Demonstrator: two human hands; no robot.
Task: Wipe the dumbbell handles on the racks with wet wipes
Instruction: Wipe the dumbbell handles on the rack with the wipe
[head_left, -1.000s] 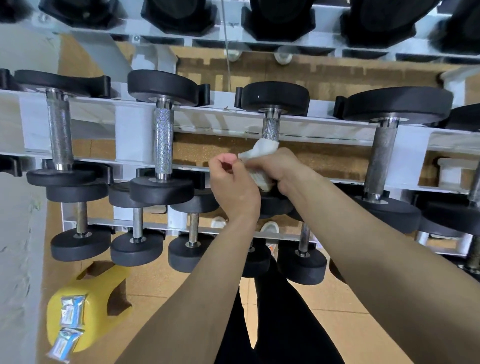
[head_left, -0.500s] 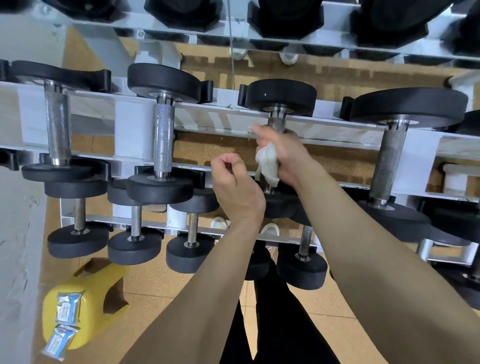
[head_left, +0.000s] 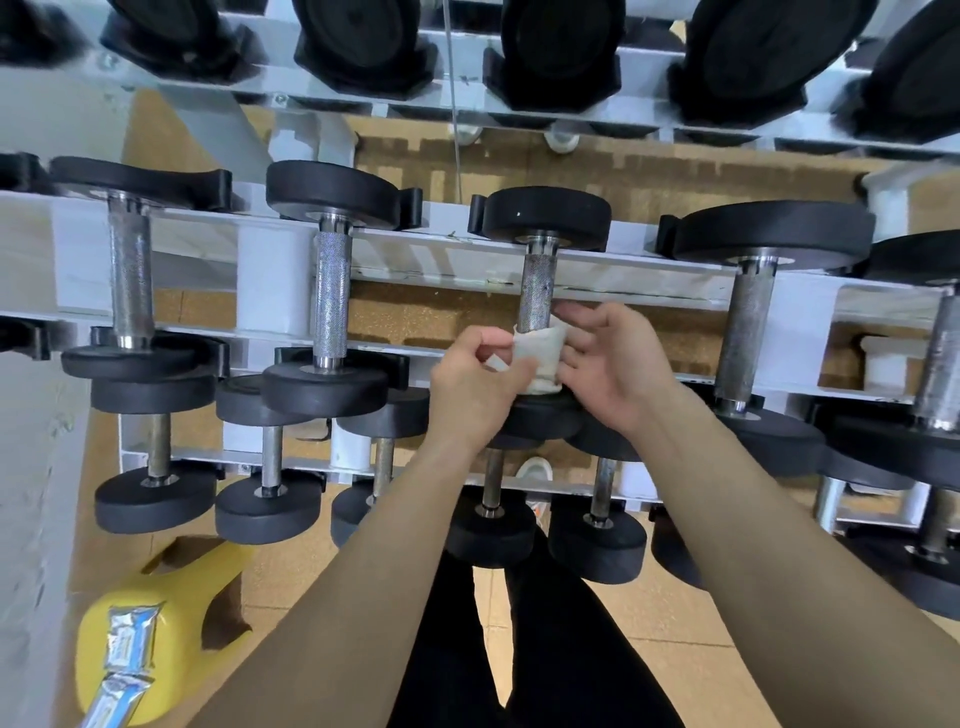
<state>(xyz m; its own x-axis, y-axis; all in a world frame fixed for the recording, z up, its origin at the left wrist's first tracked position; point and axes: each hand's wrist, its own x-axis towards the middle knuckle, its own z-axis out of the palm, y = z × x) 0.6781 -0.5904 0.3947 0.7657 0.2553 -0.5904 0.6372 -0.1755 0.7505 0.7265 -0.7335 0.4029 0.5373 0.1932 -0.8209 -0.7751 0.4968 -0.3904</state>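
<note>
A white wet wipe (head_left: 543, 358) is wrapped round the lower end of a knurled steel dumbbell handle (head_left: 537, 288) on the middle tier of the white rack (head_left: 270, 291). My left hand (head_left: 475, 387) pinches the wipe's left edge between thumb and fingers. My right hand (head_left: 610, 364) lies against the wipe's right side, its fingers relaxed and reaching behind the handle. The black dumbbell heads sit above and below the hands. Other bare handles (head_left: 332, 299) stand to the left and right (head_left: 748, 332).
Smaller dumbbells (head_left: 267, 501) fill the bottom tier and big black ones (head_left: 561, 47) the top tier. A yellow stool (head_left: 150, 644) with wipe sachets (head_left: 127, 644) on it stands at the lower left. A pale wall runs along the left. My dark-trousered legs are below.
My right hand slid the wipe from the top of the handle down to its lower end. My left hand moved in and took hold of the wipe's edge.
</note>
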